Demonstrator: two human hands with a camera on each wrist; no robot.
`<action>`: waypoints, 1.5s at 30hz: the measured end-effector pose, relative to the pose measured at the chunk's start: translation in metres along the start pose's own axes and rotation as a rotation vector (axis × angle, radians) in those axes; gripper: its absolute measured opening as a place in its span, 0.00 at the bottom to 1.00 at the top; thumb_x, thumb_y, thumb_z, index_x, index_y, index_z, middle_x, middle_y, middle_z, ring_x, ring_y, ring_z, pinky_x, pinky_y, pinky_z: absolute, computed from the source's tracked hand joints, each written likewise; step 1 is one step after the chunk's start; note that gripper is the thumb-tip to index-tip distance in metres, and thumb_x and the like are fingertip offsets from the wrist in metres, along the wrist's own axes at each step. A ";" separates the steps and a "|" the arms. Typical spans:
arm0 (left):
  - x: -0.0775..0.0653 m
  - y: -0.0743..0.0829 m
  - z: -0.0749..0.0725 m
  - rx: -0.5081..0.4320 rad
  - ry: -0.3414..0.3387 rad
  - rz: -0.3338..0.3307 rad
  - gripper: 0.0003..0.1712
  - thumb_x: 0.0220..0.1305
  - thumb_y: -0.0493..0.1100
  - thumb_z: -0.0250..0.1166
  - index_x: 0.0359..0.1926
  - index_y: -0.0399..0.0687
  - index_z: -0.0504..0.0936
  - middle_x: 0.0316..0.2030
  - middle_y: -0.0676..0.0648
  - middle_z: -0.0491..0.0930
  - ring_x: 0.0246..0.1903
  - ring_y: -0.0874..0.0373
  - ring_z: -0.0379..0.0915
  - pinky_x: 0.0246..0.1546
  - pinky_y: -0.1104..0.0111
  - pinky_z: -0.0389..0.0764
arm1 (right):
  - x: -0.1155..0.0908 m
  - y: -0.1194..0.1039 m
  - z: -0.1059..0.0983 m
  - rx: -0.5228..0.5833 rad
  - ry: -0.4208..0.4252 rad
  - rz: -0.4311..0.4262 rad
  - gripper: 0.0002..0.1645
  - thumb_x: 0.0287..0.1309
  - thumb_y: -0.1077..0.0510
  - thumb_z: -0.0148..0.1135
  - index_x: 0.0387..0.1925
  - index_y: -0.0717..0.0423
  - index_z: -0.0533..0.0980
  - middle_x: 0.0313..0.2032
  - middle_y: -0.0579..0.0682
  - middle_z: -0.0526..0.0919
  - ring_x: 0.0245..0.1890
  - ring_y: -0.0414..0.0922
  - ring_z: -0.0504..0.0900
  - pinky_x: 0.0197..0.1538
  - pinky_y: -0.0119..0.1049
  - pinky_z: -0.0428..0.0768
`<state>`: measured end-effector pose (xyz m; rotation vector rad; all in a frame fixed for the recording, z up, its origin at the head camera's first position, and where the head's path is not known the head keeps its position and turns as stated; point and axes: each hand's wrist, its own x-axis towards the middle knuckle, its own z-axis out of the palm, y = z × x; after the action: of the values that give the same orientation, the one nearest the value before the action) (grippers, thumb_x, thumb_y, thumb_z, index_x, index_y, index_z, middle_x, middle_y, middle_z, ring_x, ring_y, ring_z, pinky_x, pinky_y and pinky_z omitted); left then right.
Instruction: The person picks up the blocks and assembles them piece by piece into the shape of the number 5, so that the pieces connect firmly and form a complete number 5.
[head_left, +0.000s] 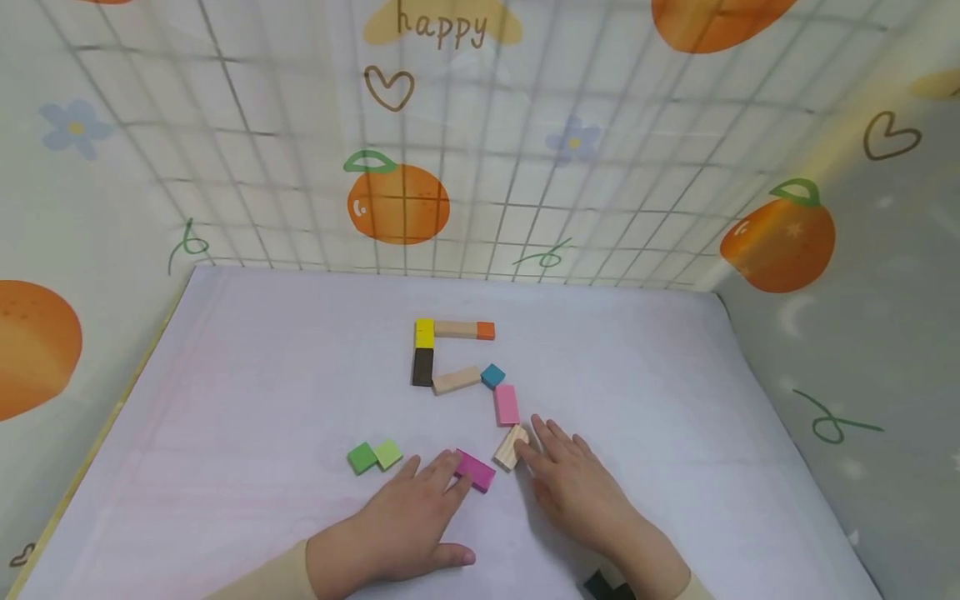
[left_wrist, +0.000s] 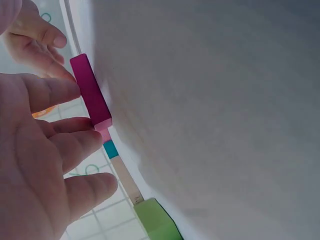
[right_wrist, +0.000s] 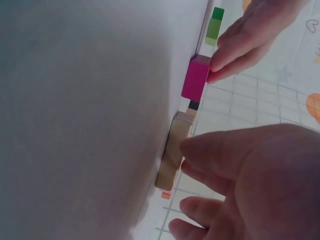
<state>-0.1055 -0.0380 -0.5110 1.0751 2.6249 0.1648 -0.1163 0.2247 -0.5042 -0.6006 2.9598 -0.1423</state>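
In the head view my left hand (head_left: 412, 521) lies palm down with fingers spread, its fingertips touching a magenta block (head_left: 476, 472). The left wrist view shows that magenta block (left_wrist: 91, 91) against two fingertips. Flat on the cloth, my right hand (head_left: 577, 487) has its fingers extended and touches a natural wood block (head_left: 510, 448); in the right wrist view a fingertip meets this wood block (right_wrist: 174, 150). Just above it lies a pink block (head_left: 506, 405), followed by a small blue block (head_left: 492, 376). Two green blocks (head_left: 362, 458) sit left of my left hand.
Farther back, a plain wood block (head_left: 457, 380), a black block (head_left: 423, 367), yellow blocks (head_left: 424, 332), another wood block (head_left: 455, 329) and an orange block (head_left: 486, 331) continue the curved line. Dark blocks (head_left: 600, 586) lie by the right forearm. A printed curtain over a grid encloses the white table (head_left: 247, 367).
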 end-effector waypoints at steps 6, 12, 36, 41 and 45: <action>0.003 0.004 -0.002 -0.043 -0.041 -0.003 0.53 0.59 0.81 0.53 0.75 0.55 0.65 0.78 0.46 0.57 0.78 0.52 0.52 0.72 0.43 0.64 | 0.000 0.001 0.002 0.004 0.000 -0.013 0.33 0.63 0.52 0.67 0.70 0.42 0.72 0.76 0.54 0.63 0.76 0.58 0.61 0.71 0.63 0.66; 0.003 0.010 -0.002 -0.006 0.000 0.001 0.53 0.59 0.81 0.52 0.74 0.53 0.67 0.77 0.43 0.59 0.77 0.49 0.54 0.69 0.41 0.65 | -0.001 0.001 0.003 0.002 0.021 -0.029 0.33 0.63 0.53 0.67 0.69 0.45 0.73 0.75 0.56 0.64 0.75 0.59 0.63 0.70 0.63 0.67; 0.006 0.027 -0.002 0.080 0.011 -0.054 0.52 0.58 0.82 0.53 0.75 0.57 0.66 0.76 0.44 0.61 0.76 0.47 0.55 0.72 0.40 0.60 | 0.000 -0.001 0.002 0.006 0.000 -0.037 0.37 0.60 0.51 0.70 0.70 0.48 0.71 0.75 0.56 0.64 0.75 0.59 0.63 0.70 0.64 0.66; 0.007 0.029 -0.001 0.082 0.056 -0.060 0.49 0.59 0.81 0.54 0.73 0.58 0.70 0.73 0.43 0.66 0.74 0.46 0.58 0.71 0.39 0.61 | 0.000 -0.002 0.002 0.009 -0.012 -0.025 0.38 0.60 0.50 0.70 0.70 0.48 0.71 0.75 0.56 0.64 0.75 0.59 0.63 0.70 0.64 0.65; 0.008 0.029 0.000 0.076 0.061 -0.067 0.49 0.59 0.81 0.54 0.72 0.59 0.70 0.72 0.43 0.66 0.74 0.46 0.58 0.71 0.39 0.61 | 0.000 -0.001 0.002 0.009 -0.022 -0.016 0.38 0.59 0.49 0.71 0.71 0.47 0.71 0.75 0.55 0.64 0.75 0.59 0.62 0.71 0.64 0.65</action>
<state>-0.0913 -0.0115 -0.5066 1.0201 2.7376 0.0856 -0.1157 0.2234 -0.5063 -0.6205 2.9324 -0.1488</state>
